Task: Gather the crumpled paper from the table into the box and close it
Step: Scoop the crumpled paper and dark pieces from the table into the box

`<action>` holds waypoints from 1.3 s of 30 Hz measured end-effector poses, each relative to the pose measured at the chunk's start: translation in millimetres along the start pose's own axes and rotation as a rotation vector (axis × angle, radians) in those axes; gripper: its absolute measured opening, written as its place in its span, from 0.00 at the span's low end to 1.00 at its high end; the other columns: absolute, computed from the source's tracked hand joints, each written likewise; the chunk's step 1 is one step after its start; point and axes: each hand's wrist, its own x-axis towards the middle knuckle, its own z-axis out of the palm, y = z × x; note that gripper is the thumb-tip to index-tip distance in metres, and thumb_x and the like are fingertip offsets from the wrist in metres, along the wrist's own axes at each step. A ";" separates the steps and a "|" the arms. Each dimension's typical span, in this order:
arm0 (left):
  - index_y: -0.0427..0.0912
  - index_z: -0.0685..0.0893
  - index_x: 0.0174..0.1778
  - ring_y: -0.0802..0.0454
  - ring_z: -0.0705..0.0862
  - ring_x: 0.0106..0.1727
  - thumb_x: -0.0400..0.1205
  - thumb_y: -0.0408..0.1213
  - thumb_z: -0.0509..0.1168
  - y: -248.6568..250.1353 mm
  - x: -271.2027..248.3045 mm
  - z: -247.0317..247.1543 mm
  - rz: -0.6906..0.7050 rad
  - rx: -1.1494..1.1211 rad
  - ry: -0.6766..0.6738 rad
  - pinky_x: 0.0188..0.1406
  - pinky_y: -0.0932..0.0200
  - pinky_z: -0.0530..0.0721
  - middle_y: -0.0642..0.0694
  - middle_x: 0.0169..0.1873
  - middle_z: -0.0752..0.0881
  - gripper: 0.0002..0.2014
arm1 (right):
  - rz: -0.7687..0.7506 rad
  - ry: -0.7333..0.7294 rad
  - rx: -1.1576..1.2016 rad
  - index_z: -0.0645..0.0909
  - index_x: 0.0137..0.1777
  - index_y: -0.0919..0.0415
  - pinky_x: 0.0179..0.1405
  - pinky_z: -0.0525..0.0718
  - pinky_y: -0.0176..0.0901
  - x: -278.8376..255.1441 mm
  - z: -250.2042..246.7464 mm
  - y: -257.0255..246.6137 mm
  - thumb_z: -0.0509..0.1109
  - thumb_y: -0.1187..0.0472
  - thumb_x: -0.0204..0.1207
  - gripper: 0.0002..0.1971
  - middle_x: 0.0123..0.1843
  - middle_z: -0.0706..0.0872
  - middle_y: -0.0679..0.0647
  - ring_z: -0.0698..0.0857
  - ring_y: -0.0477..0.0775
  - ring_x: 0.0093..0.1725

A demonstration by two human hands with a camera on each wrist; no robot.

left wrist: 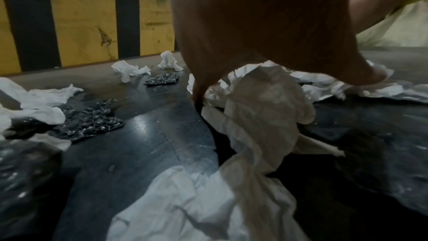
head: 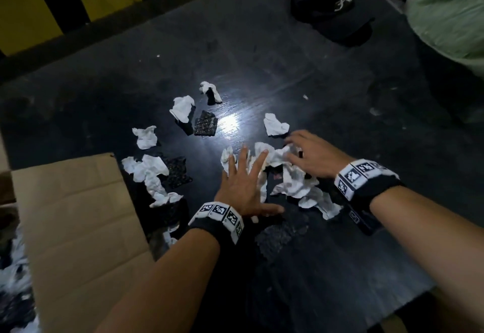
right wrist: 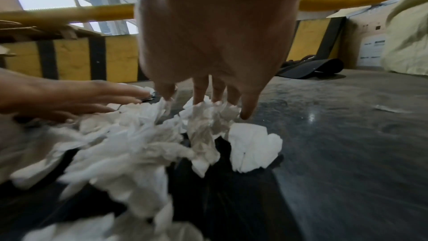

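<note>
I see both my hands down on the same heap of crumpled paper [head: 293, 175] near the middle of the dark desk [head: 340, 97]. My left hand [head: 243, 183] lies flat on the left side of the heap, fingers [head: 262, 161] straight and spread, thumb out to the right along the desk; it grasps nothing, only presses on the paper. My right hand [head: 311, 154] reaches in from the right, its fingers [right wrist: 199, 91] pointing down with the tips in the white paper; from the right wrist view they look nearly straight, and I cannot see them closed round any piece. Each wrist carries a black band with black-and-white markers [head: 220, 213].

More white paper lies loose to the left and farther away: a strung-out cluster [head: 149, 175] just beside the box flap, one piece [head: 145, 136] beyond it, two more [head: 183, 108] farther away still, and one [head: 275, 124] just beyond my right fingertips. Among them lie dark, bumpy scraps [head: 205, 123], one touching the left cluster.

The cardboard box [head: 78, 228] sits at the near left, its flap open and lying flat against the desk edge. White and dark bits show inside at the far left edge of the head view, though blurred.

A black cap [head: 332, 8] rests at the far right of the desk, with a pale green sack [head: 450, 5] beyond it. A yellow-and-black striped barrier [left wrist: 81, 25] runs along the far side.
</note>
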 end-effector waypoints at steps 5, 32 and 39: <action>0.68 0.27 0.81 0.28 0.28 0.83 0.45 0.78 0.75 3.6 -25.4 11.7 0.069 0.020 -0.082 0.77 0.22 0.44 0.48 0.83 0.23 0.78 | -0.018 -0.216 -0.080 0.34 0.83 0.32 0.81 0.55 0.76 -47.4 18.6 -1.6 0.68 0.15 0.49 0.67 0.89 0.40 0.49 0.46 0.63 0.87; 0.32 0.74 0.65 0.32 0.80 0.57 0.80 0.25 0.63 18.0 -32.1 -3.7 0.078 -0.019 0.335 0.55 0.42 0.79 0.32 0.61 0.76 0.17 | 0.049 0.251 0.031 0.75 0.64 0.59 0.52 0.84 0.61 -75.3 56.6 -81.4 0.68 0.50 0.78 0.19 0.61 0.78 0.58 0.85 0.70 0.54; 0.30 0.76 0.59 0.33 0.81 0.54 0.82 0.28 0.62 2.7 -117.6 -125.0 0.156 -0.041 0.565 0.56 0.40 0.79 0.30 0.58 0.78 0.11 | -0.163 0.446 -0.010 0.80 0.64 0.53 0.47 0.85 0.59 -84.7 -19.3 -186.8 0.64 0.45 0.82 0.17 0.58 0.77 0.55 0.85 0.65 0.49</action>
